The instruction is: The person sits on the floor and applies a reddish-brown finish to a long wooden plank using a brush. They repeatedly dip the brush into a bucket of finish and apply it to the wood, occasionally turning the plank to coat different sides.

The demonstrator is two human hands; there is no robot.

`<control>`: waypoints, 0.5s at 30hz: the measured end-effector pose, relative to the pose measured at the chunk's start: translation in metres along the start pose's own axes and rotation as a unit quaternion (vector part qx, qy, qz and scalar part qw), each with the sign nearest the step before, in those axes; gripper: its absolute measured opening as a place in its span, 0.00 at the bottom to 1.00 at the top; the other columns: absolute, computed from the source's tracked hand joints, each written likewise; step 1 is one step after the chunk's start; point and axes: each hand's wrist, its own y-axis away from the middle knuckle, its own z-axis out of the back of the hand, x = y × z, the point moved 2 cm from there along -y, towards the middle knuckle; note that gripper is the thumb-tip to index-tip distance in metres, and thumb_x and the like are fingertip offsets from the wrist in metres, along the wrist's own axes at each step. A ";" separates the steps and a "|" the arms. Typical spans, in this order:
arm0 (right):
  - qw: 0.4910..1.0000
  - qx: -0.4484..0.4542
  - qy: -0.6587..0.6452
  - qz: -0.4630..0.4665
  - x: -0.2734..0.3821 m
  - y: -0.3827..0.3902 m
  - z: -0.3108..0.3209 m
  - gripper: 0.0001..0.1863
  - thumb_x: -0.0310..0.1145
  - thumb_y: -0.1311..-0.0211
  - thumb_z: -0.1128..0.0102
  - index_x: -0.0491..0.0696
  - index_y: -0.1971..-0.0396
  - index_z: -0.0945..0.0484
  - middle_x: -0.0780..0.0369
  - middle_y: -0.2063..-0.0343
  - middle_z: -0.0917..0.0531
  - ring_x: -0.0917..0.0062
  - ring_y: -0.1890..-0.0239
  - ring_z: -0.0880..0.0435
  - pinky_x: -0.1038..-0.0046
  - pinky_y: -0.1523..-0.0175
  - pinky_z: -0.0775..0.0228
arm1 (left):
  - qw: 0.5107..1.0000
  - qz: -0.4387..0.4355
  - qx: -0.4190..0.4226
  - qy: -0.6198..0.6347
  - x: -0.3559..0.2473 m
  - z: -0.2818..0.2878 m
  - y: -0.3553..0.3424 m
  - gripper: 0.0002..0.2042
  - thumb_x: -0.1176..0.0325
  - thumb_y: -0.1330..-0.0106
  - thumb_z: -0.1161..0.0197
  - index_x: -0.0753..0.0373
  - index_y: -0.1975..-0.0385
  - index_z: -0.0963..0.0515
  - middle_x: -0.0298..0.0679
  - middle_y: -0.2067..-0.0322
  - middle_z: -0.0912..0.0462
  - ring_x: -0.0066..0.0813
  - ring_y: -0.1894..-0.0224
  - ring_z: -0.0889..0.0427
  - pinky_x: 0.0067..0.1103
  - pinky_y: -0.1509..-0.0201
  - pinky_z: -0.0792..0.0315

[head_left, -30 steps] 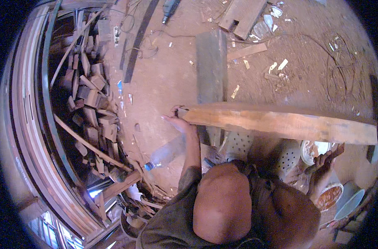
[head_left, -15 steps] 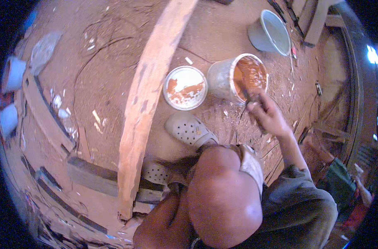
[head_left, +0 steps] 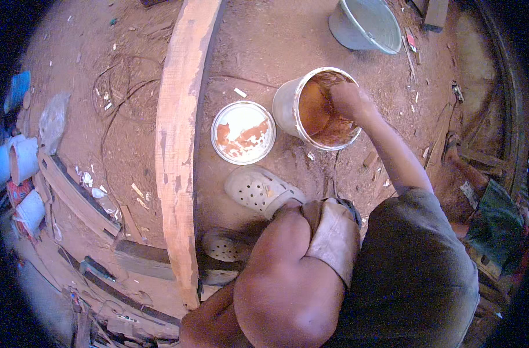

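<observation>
A person's right hand (head_left: 347, 101) reaches into a white bucket (head_left: 285, 107) coated inside with reddish-brown paste (head_left: 314, 107) on an earthen floor (head_left: 311, 191). The fingers are sunk below the rim, so whether they are spread, pressed together or pinching something cannot be told; the left hand is out of view, its state unknown. Just left of the bucket and of that hand, a round white lid (head_left: 243, 132) lies smeared with the same colour. Farther left of the hand, beyond the lid, a long pale plank (head_left: 177, 116) runs toward the wearer, its near end crossing over a dark beam (head_left: 142, 261). On the wearer's side of the lid, nearer than the hand, is a perforated clog (head_left: 258, 188). Beyond the hand, apart from the bucket, sits a grey-green tub (head_left: 343, 29). Well to the hand's right, another person in green shorts (head_left: 496, 223) is partly visible. Far left of the hand, white containers (head_left: 26, 162) stand near a clear plastic bag (head_left: 54, 122).
</observation>
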 end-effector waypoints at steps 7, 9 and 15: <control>0.992 -0.050 -0.118 -0.020 0.006 0.005 -0.029 0.12 0.31 0.43 0.47 0.43 0.68 0.15 0.50 0.69 0.14 0.57 0.65 0.13 0.57 0.58 0.21 | 0.998 0.042 -0.038 0.025 -0.014 0.005 -0.013 0.17 0.57 0.33 0.43 0.68 0.65 0.18 0.45 0.67 0.15 0.37 0.60 0.17 0.26 0.53 0.27; 0.996 0.048 -0.042 0.062 0.006 0.001 -0.035 0.11 0.29 0.44 0.47 0.41 0.71 0.16 0.47 0.71 0.15 0.54 0.66 0.14 0.57 0.60 0.21 | 0.993 0.073 -0.031 0.084 -0.012 0.003 -0.015 0.17 0.57 0.32 0.43 0.68 0.65 0.18 0.45 0.67 0.15 0.37 0.60 0.17 0.25 0.52 0.27; 0.995 0.058 -0.064 0.053 0.009 0.014 -0.012 0.10 0.27 0.45 0.45 0.40 0.75 0.16 0.45 0.73 0.16 0.53 0.67 0.14 0.55 0.60 0.22 | 0.992 0.079 -0.010 0.099 -0.005 0.008 -0.024 0.16 0.58 0.33 0.42 0.67 0.66 0.18 0.45 0.67 0.15 0.37 0.61 0.17 0.25 0.53 0.27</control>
